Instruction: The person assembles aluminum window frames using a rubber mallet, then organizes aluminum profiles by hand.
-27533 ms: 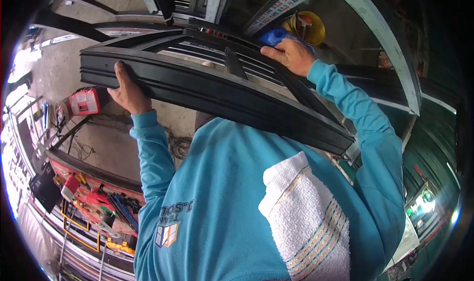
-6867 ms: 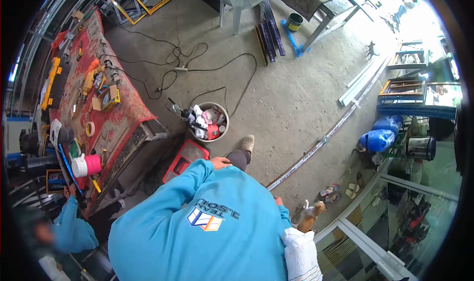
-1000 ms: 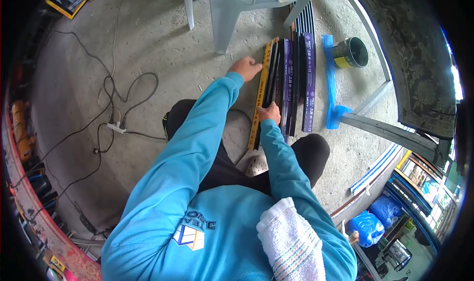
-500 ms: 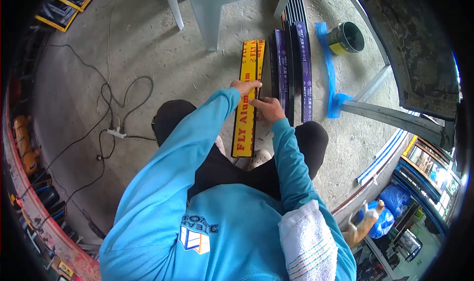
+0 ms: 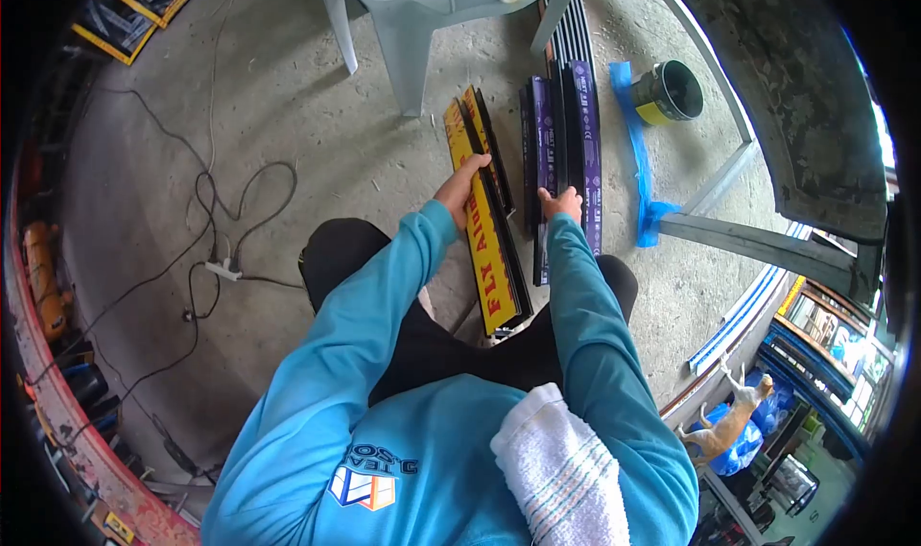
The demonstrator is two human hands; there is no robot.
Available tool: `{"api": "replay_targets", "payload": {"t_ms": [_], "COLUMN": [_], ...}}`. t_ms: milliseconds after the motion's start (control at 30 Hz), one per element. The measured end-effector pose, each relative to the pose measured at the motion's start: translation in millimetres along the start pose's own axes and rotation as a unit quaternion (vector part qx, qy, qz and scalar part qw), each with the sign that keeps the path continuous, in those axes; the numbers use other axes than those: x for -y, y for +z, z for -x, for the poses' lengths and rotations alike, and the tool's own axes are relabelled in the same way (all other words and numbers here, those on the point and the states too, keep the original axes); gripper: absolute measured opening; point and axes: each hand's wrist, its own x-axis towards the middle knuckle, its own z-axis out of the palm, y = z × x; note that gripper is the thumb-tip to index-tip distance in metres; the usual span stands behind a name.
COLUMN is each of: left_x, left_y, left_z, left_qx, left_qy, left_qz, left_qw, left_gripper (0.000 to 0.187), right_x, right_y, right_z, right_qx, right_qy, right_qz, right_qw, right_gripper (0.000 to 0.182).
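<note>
My left hand (image 5: 462, 187) is closed around a long black aluminum profile (image 5: 490, 263) with yellow film and red lettering, tilted between my knees. Just beyond it, a shorter yellow-filmed profile (image 5: 486, 135) lies close alongside. My right hand (image 5: 562, 203) has its fingers round a dark aluminum profile with purple film (image 5: 543, 129), whose near end sticks out below the hand. Right beside that hand rests a longer purple-filmed profile (image 5: 586, 129) on the concrete floor.
A plastic chair (image 5: 408, 37) stands ahead. On the right are a bucket (image 5: 669, 92), blue plastic film (image 5: 633, 143) and a metal frame (image 5: 767, 239). A cat (image 5: 734, 421) lies by blue bags. Black cables and a power strip (image 5: 224, 270) lie left.
My right hand has left the yellow-filmed profile and moved right onto the purple-filmed one. My left hand has tilted the yellow profile, which now sits apart from the shorter one.
</note>
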Motion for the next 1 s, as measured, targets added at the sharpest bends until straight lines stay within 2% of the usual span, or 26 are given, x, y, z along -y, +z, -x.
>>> {"api": "replay_targets", "payload": {"t_ms": [67, 100, 133, 233, 333, 433, 533, 600, 767, 833, 933, 1000], "left_x": [6, 9, 9, 9, 10, 12, 12, 11, 7, 7, 7, 7], "left_y": [-3, -4, -3, 0, -5, -3, -4, -6, 3, 6, 5, 6], "left_z": [-1, -4, -8, -13, -21, -24, -26, -26, -19, -16, -19, -21], "left_qx": [-0.011, -0.011, -0.009, -0.019, -0.021, -0.043, -0.063, -0.053, -0.039, -0.038, -0.037, -0.024], "left_qy": [-0.014, -0.019, -0.019, -0.004, -0.018, 0.013, 0.025, 0.023, 0.008, 0.003, 0.023, 0.020], "left_qz": [0.022, 0.024, 0.026, 0.041, 0.045, 0.021, 0.016, 0.037, 0.021, 0.006, 0.037, 0.032], "left_qw": [1.000, 0.999, 0.999, 0.999, 0.999, 0.999, 0.998, 0.998, 0.999, 0.999, 0.998, 0.999], "left_gripper": [0.040, 0.039, 0.039, 0.038, 0.039, 0.032, 0.032, 0.042, 0.037, 0.033, 0.040, 0.039], "right_x": [-5, 11, 13, 12, 9, 13, 17, 18, 8, 5, 0, -8], "right_y": [9, -8, 1, 10, 15, 16, 17, 16, 15, 13, 19, 29], "right_z": [8, 32, 29, 28, 26, 28, 34, 36, 32, 33, 27, 16], "right_qx": [-0.111, -0.079, -0.090, -0.084, -0.103, -0.098, -0.147, -0.154, -0.109, -0.108, -0.119, -0.141], "right_qy": [-0.045, -0.025, -0.026, -0.051, -0.056, -0.036, -0.022, -0.020, -0.040, -0.040, -0.053, -0.092], "right_qz": [-0.061, -0.027, -0.040, -0.001, 0.021, 0.008, 0.039, 0.037, -0.050, -0.059, -0.083, -0.113], "right_qw": [0.991, 0.996, 0.995, 0.995, 0.993, 0.994, 0.988, 0.987, 0.992, 0.992, 0.988, 0.979], "right_gripper": [0.094, 0.104, 0.108, 0.112, 0.102, 0.076, 0.078, 0.078, 0.077, 0.078, 0.083, 0.085]}}
